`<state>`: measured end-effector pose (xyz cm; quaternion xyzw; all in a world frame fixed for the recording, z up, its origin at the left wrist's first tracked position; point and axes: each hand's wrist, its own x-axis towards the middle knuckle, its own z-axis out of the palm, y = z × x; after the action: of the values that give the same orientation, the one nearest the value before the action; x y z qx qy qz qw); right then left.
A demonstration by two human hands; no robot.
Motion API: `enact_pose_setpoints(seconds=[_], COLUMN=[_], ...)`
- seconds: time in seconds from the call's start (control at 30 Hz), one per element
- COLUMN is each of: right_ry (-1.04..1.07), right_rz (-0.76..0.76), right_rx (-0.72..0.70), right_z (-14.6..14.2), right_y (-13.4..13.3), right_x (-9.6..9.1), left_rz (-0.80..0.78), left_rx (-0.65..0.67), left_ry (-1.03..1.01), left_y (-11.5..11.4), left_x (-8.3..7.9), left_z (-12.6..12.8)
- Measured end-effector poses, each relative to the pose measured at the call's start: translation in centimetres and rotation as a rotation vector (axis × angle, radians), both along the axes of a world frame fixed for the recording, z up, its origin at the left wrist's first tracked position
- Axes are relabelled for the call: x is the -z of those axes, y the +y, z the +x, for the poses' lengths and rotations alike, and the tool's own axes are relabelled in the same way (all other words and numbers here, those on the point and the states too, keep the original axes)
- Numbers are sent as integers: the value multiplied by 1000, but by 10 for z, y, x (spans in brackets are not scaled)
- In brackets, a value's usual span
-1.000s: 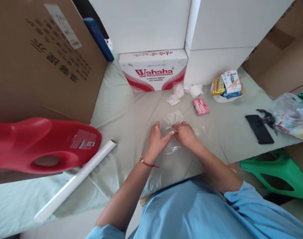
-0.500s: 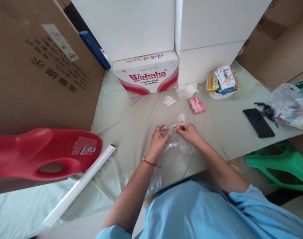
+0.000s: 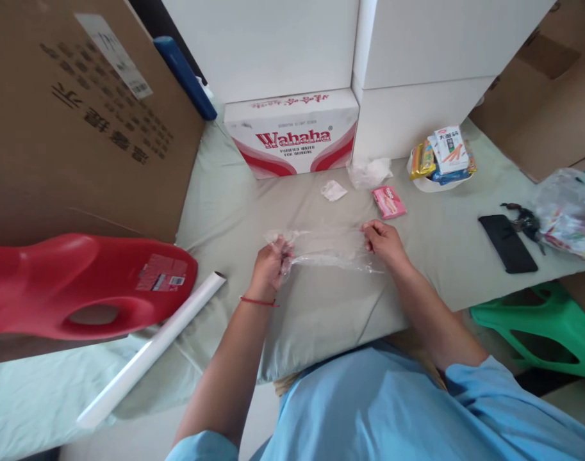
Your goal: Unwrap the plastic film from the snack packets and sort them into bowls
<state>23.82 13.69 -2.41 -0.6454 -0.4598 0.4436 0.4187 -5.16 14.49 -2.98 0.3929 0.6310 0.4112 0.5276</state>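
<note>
You've got one sheet of clear plastic wrap [image 3: 328,250] stretched between your two hands, left hand [image 3: 271,266] and right hand [image 3: 384,242], fingers clamped on each end.

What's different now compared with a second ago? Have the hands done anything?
The left hand and right hand, close together over the crumpled film a second ago, have pulled apart sideways, stretching it out between them; both still grip it. The jug, roll, pink pack and phone lie where they were.
</note>
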Motion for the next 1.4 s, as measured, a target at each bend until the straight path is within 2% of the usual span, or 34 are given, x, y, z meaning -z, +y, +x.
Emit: enact_pose_setpoints(seconds=[0.07, 0.13, 0.23, 0.3, 0.37, 0.43, 0.47, 0.5, 0.57, 0.67, 0.73, 0.8, 0.83, 0.87, 0.93, 1.03, 1.1, 1.17, 1.23, 1.3, 1.33, 1.4], right_ry=[-106, -257, -437, -487, -506, -518, -538, -576, -697, -834, -814, -739, -688, -627, -491, -386, -477, -647, -794, -866, -875, -864], right_rz=[-9, -16, -7, 4, 9, -3, -8, -4, 61, 301, 440, 483, 479, 462, 376, 138, -9, -56, 33, 224, 322, 477], right_rx=[7, -1, -24, -50, -70, -105, -128, -149, -185, -333, -543, -716, -756, -761, -669, -324, -135, -71, -66, -89, -141, -353], right_z=[3, 5, 5, 4, 4, 5, 7, 10, 19, 29, 30, 24, 20, 15, 8, 9, 14, 17, 13, -2, -12, -32], right_y=[6, 12, 17, 18, 19, 19, 18, 16, 12, 5, 2, 5, 9, 16, 35, 73, 93, 102, 93, 67, 50, 13], right_x=[3, 6, 10, 13, 15, 15, 14, 13, 8, -2, -10, -15, -16, -16, -11, -2, -1, -9, -22, -36, -41, -41], left_rz=[-26, 22, 300, 507, 612, 638, 631, 618, 591, 563, 536, 511, 507, 512, 530, 488, 401, 329, 298, 289, 285, 282], left_rx=[-49, -109, -157, -42, 240, 545, 641, 683, 653, 571, 574, 600, 607, 608, 596, 564, 512, 479, 479, 485, 485, 485], left_ry=[72, 203, 635, 849, 863, 810, 790, 777, 754, 711, 740, 843, 906, 964, 1044, 1101, 1135, 1160, 1174, 1185, 1191, 1197], left_y=[1, -4, -23, -38, -46, -45, -42, -38, -27, -11, -5, -3, -4, -5, -8, -12, -12, -11, -10, -9, -9, -9], left_x=[1, 1, 2, 4, 7, 9, 9, 9, 6, -2, -6, -8, -8, -7, -3, 6, 10, 12, 12, 12, 12, 12], left_z=[-12, -19, -21, -17, -13, -10, -9, -10, -12, -12, -8, 0, 4, 8, 14, 15, 13, 12, 12, 13, 14, 14])
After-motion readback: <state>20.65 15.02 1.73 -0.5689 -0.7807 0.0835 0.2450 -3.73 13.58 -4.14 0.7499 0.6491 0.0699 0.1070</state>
